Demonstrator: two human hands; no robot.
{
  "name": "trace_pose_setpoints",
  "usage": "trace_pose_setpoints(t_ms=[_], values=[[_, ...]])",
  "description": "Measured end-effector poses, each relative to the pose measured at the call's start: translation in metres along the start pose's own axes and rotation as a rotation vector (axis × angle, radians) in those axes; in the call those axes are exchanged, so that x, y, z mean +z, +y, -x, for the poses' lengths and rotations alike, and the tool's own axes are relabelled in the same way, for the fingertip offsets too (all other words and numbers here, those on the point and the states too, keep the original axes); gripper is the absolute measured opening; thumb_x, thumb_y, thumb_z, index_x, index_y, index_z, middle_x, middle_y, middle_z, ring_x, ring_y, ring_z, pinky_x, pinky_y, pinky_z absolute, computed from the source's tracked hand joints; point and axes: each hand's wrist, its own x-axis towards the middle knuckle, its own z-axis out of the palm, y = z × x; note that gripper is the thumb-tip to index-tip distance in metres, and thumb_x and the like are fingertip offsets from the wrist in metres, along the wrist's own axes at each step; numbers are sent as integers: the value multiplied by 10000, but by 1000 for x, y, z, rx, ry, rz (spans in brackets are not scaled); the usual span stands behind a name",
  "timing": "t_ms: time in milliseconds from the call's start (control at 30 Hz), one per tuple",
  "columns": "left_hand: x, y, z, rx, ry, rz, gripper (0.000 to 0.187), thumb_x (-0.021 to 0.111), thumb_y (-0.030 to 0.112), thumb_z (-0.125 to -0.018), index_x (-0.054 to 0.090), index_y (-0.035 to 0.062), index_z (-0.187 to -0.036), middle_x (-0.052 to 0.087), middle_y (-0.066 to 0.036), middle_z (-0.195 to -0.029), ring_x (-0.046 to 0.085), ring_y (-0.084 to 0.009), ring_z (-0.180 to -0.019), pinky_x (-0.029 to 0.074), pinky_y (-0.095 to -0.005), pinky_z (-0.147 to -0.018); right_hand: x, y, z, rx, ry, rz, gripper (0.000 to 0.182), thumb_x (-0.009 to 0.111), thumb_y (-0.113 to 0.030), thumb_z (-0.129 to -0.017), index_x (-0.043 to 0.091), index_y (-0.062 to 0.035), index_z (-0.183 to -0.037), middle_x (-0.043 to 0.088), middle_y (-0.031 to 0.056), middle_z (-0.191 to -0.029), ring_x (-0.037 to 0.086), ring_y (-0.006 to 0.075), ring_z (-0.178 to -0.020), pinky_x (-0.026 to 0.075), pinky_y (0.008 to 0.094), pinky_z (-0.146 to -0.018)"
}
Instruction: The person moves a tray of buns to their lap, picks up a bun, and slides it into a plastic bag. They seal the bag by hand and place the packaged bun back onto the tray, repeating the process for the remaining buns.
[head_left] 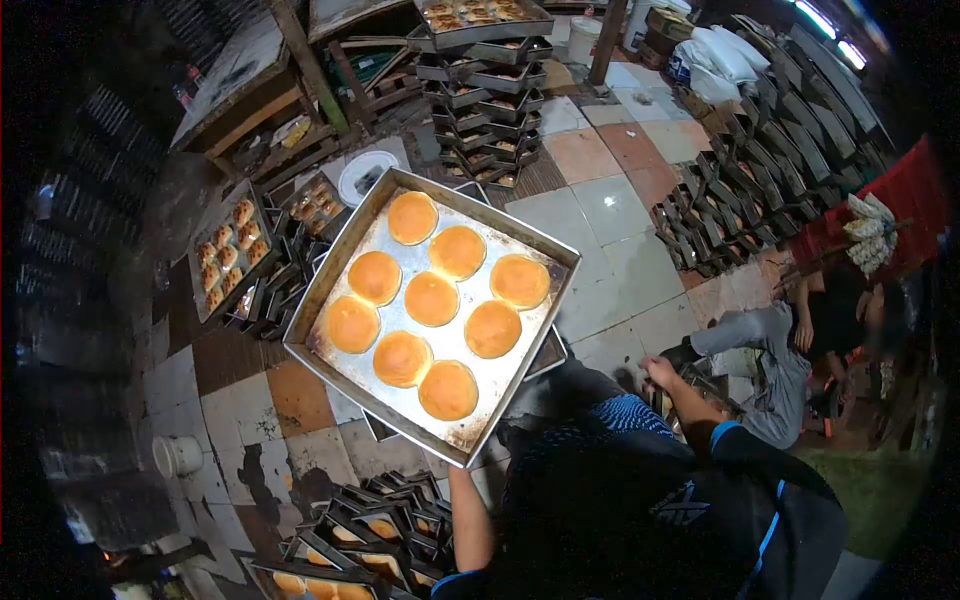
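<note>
A square metal baking tray with several round golden buns is raised in front of me, tilted in view. My left forearm reaches up to its near corner. The left hand is hidden beneath the tray and supports it. Some buns touch one another, and bare metal shows between others. Off to the right, my right hand is away from the tray, near my leg. Its fingers look loosely apart, with nothing visible in them.
Stacked trays stand ahead, at right and at lower left. A tray of browned buns tops a left stack. A white bucket stands on the tiled floor. Another person sits at right.
</note>
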Motion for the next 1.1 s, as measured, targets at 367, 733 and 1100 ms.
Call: trace_pose_setpoints(t_ms=[367,733,1100], values=[[114,-18,11,-257,324,-133,331,550,404,-869,586,143,-1071,607,-78,-915,590,-257,-778,521,-431,-677,-177,4,-153,275,51,162,209,521,-200,-873,572,-20,-967,530,103,-777,525,238,-679,439,371,-577],[347,38,51,-135,539,194,311,539,385,-874,595,149,-1069,616,-75,-905,590,-253,-768,512,-419,-679,-259,-354,-448,-336,-29,703,247,573,-136,-806,562,-26,-1026,561,137,-959,541,297,-864,447,391,-768],[492,11,29,-410,660,591,293,529,366,-878,604,155,-1067,625,-72,-896,590,-249,-758,503,-407,-681,205,-669,-360,-1317,-903,778,135,569,-148,-910,591,-25,-960,535,-6,-758,476,93,-716,403,237,-655]])
